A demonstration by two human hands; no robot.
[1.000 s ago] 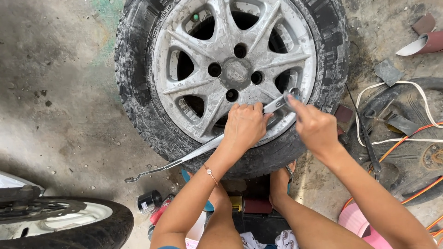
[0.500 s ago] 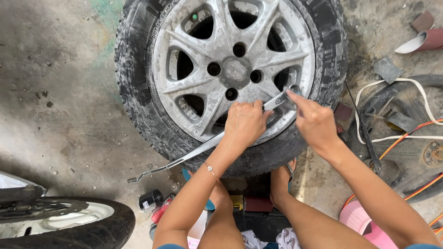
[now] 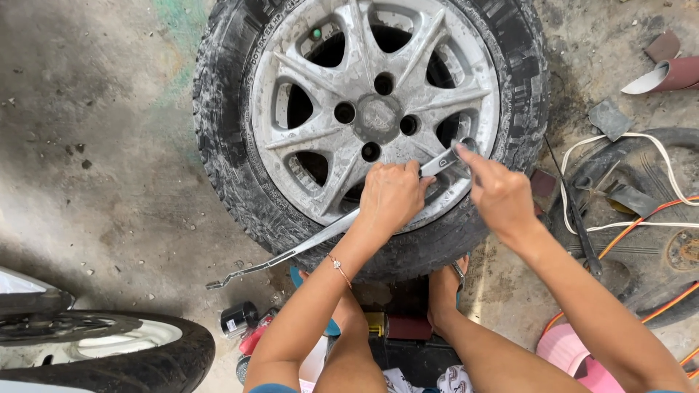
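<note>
A car wheel with a dirty silver alloy rim [image 3: 375, 109] and a black tyre [image 3: 226, 167] lies flat on the concrete floor. A long flat metal tyre lever [image 3: 291, 253] runs from the floor at lower left up across the rim's near edge. My left hand [image 3: 392, 196] is closed around the lever's upper part. My right hand [image 3: 499, 193] pinches the lever's tip [image 3: 445, 161] at the rim's lower right edge, index finger stretched toward it.
Another tyre and rim [image 3: 109, 353] sits at lower left. A small black can [image 3: 239, 317] stands near my legs. To the right lie an old tyre [image 3: 641, 240] with white and orange cables, a rubber scrap and pink sandals [image 3: 575, 356].
Both hands stay on the lever at the rim; they shifted only slightly, and the lever's low end sits a little lower on the floor.
</note>
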